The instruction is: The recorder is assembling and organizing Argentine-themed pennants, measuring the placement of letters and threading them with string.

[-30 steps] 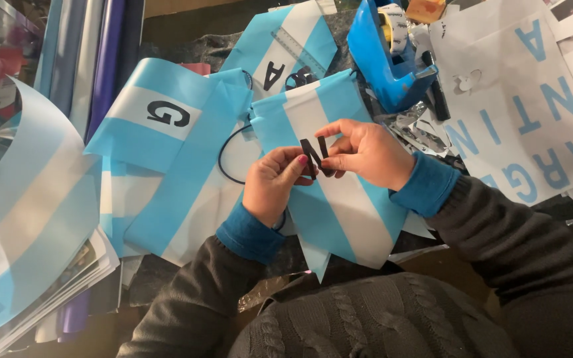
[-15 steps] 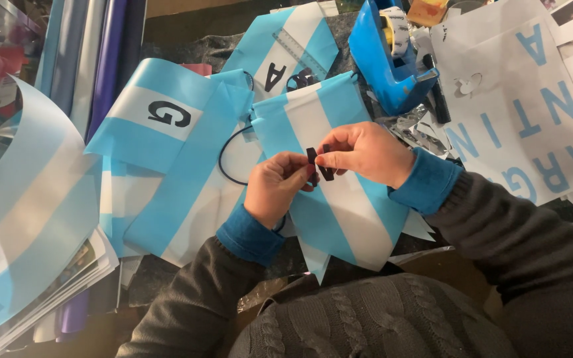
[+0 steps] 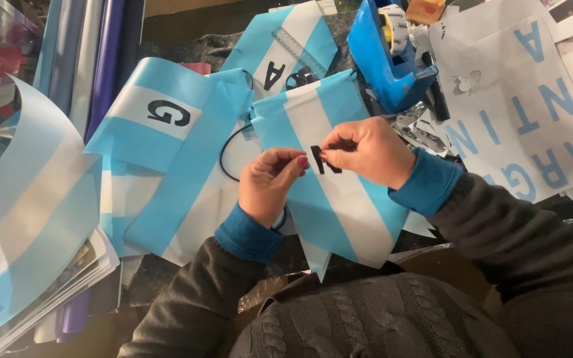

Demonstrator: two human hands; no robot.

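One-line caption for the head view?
Both hands, left hand and right hand, hold a black letter over a blue-and-white pennant.

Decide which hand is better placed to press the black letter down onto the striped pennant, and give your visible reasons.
Probably the right hand: its fingers already pinch the top of the black letter and lie over the pennant. The left hand only touches the letter's edge with its fingertips.
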